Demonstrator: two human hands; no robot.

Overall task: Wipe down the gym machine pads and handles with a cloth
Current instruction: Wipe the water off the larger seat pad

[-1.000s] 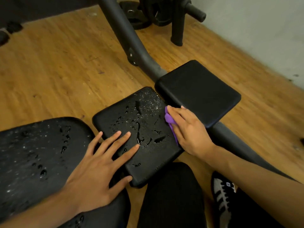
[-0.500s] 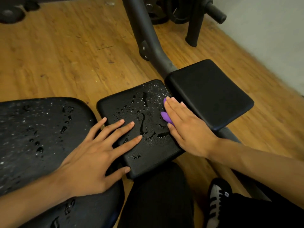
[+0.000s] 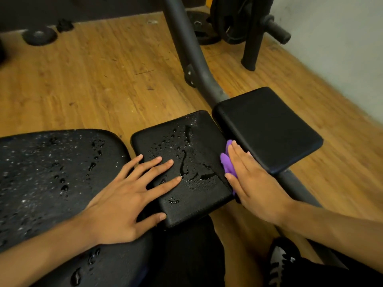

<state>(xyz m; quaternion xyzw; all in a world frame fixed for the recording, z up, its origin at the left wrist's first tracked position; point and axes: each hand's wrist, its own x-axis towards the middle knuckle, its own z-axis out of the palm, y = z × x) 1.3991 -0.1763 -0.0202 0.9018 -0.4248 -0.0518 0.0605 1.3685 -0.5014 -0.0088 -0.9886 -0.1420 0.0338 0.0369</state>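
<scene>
Bracing the droplet-covered middle pad (image 3: 186, 162) seems to be why the left hand (image 3: 128, 195) lies flat on it, fingers spread. And the right hand (image 3: 255, 183), fingers straight and together, presses the purple cloth (image 3: 227, 162) onto that pad's right edge, just beside the dry pad (image 3: 267, 129). Wood plank floor (image 3: 93, 79) underneath, weight plates (image 3: 234, 23) by the wall (image 3: 331, 48).

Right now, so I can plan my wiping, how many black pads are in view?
3. A large wet pad at left, a droplet-covered middle pad under the left hand, a dry-looking pad at right. Others may lie out of frame.
</scene>
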